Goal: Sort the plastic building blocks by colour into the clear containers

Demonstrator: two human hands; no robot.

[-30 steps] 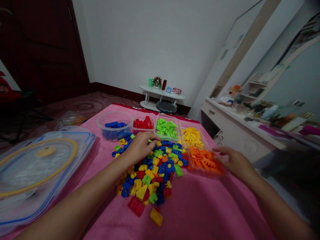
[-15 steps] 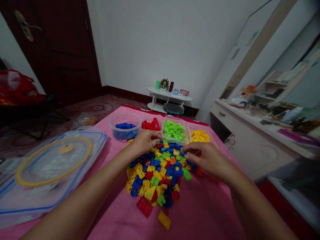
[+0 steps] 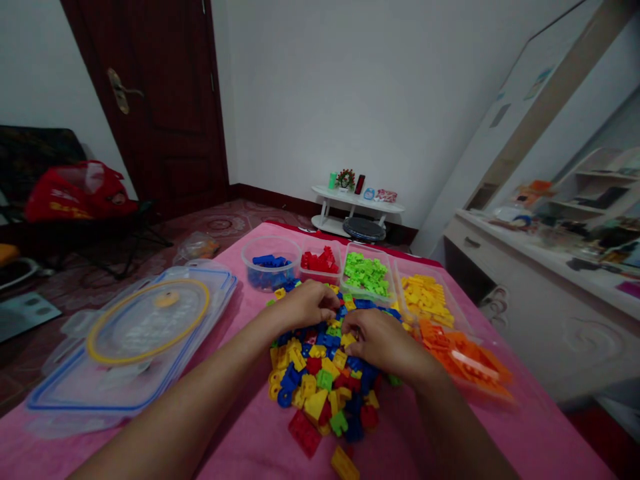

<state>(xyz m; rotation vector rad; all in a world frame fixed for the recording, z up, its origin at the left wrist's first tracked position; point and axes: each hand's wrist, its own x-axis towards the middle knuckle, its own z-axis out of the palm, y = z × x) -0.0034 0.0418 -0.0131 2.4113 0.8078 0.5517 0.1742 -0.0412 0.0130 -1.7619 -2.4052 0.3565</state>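
A heap of mixed toy building bricks (image 3: 325,380) in blue, yellow, red, green and orange lies on the pink cloth (image 3: 250,440). My left hand (image 3: 311,304) is over the far left of the heap, its fingers curled down among the bricks. Close by, my right hand (image 3: 377,337) reaches into the right side, with bent fingers and the thumb low against the bricks. Both sets of fingertips are partly hidden, and I cannot make out what they pinch. A red brick (image 3: 304,433) and a yellow brick (image 3: 345,463) lie at the near edge.
Behind the heap stand a round tub of blue bricks (image 3: 271,267) and boxes of red bricks (image 3: 320,260), green bricks (image 3: 367,273) and yellow bricks (image 3: 427,300). Orange bricks (image 3: 465,357) fill a box at right. Stacked clear lids (image 3: 135,333) lie at left.
My right hand has moved from the heap's right edge inward, closer to my left hand, and the orange bricks now show. The camera view has turned slightly left.
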